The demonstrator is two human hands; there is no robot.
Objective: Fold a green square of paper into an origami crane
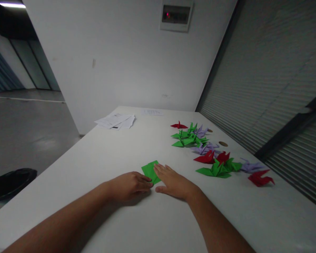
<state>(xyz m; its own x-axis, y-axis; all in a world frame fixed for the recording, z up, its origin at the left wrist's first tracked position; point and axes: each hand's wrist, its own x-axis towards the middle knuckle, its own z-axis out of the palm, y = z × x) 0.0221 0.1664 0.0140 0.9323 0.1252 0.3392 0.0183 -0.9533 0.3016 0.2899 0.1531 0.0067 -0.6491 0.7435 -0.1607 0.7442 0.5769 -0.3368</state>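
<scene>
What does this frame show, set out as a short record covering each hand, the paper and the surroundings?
Left hand: touching the near left edge of the green paper
Right hand: spread, touching the paper's right side
Paper: folded, lying on the white table
Folded birds: green, red and purple, grouped toward the table's right side
Loose sheets: far left of table
Beyond table: black bin left, blinds right

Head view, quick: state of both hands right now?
Left hand: fingers at the green paper; whether gripping cannot be told.
Right hand: open, fingertips on the paper.
</scene>
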